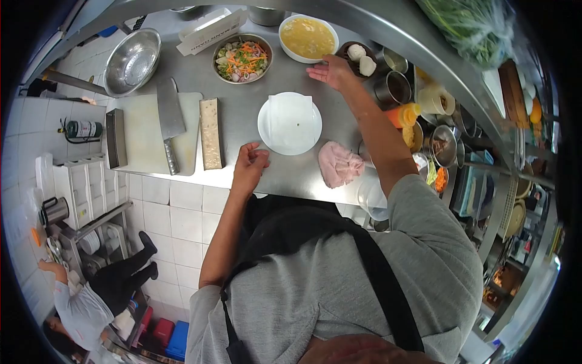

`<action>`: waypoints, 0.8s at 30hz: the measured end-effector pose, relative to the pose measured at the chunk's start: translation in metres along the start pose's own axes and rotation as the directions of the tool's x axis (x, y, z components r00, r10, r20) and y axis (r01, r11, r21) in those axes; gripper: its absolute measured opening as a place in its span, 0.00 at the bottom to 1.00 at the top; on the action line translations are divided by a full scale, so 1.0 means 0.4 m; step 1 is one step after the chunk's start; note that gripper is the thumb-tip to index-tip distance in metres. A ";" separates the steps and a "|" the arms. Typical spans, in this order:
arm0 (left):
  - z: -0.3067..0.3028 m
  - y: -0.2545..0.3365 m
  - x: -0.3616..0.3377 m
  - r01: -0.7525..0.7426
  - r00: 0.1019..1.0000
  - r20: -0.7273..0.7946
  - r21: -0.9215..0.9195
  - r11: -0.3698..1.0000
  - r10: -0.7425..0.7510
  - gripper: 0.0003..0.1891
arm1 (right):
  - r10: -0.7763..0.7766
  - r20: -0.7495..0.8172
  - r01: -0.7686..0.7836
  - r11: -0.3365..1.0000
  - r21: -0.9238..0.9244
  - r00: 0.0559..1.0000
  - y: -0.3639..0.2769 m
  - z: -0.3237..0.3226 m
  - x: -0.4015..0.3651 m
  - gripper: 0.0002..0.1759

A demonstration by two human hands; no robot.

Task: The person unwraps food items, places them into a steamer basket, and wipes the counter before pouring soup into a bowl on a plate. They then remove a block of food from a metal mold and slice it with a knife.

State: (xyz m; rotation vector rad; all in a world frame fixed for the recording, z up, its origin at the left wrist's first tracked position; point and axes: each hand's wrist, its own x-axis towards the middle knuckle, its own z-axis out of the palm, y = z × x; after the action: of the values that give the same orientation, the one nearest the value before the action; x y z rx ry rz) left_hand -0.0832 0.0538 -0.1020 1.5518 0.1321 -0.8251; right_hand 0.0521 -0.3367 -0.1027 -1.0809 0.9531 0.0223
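Right hand [332, 70] is stretched far out over the counter [242, 112], arm nearly straight, palm down, fingers spread open and gripping nothing. It sits between the white bowl [308, 37] and the dark dish [359, 57], just past the white plate [290, 123]. Left hand [250, 161] is pulled in at the near counter edge, elbow bent, fingers curled closed (nothing seen in them), just beside the plate's rim.

The plate is mid-counter between the two hands, with a thin white sheet [292, 120] lying flat on it. A pink cloth [338, 164] is crumpled near the plate, under the right forearm.

Left of the left hand is a cutting board [142, 130] with a cleaver [168, 121] lying across it, and a pale tan slab [211, 132] along its edge.

Containers:
- The white bowl holds a yellow liquid.
- The salad bowl [242, 59] holds chopped mixed vegetables.
- The dark dish holds two white round pieces.
- The steel mixing bowl [133, 60] is at the far left.
- Steel cups [394, 88] and an orange bottle [405, 114] crowd the right side (contents too small to tell).

Another person [79, 303] is on the floor side, well apart.
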 end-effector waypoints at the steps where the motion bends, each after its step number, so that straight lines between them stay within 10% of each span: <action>1: 0.014 -0.004 0.006 0.002 1.000 -0.013 -0.007 1.000 -0.002 0.31 | 0.007 0.031 -0.007 1.000 -0.003 1.000 -0.012 0.006 0.014 0.31; 11: 0.061 -0.003 0.136 0.057 0.998 -0.040 0.009 0.998 -0.057 0.27 | -0.034 0.032 0.039 0.981 -0.189 0.999 -0.055 0.021 0.020 0.26; 13: 0.062 0.050 0.102 -0.024 0.963 -0.220 0.497 0.867 0.154 0.30 | -0.022 0.034 0.029 0.977 -0.213 0.999 -0.050 0.009 0.006 0.26; 17: 0.076 0.046 0.067 -0.202 0.863 -0.259 0.610 0.766 0.433 0.30 | 0.022 0.053 -0.006 0.958 -0.287 0.998 -0.033 -0.027 -0.038 0.26; 19: 0.089 0.047 0.085 -0.440 0.573 -0.060 0.819 0.369 0.817 0.22 | 0.040 0.056 -0.020 0.950 -0.313 0.998 -0.029 -0.037 -0.058 0.26; 24: 0.190 0.035 0.191 -0.600 0.617 0.142 0.721 0.346 0.774 0.10 | 0.068 0.087 -0.029 0.923 -0.383 0.994 -0.025 -0.079 -0.140 0.24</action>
State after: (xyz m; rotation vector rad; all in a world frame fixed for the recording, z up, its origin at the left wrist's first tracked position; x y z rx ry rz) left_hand -0.0514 -0.0467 -0.1281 2.1795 -0.7766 0.0759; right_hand 0.0015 -0.3425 -0.0622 -1.4014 0.9058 0.3118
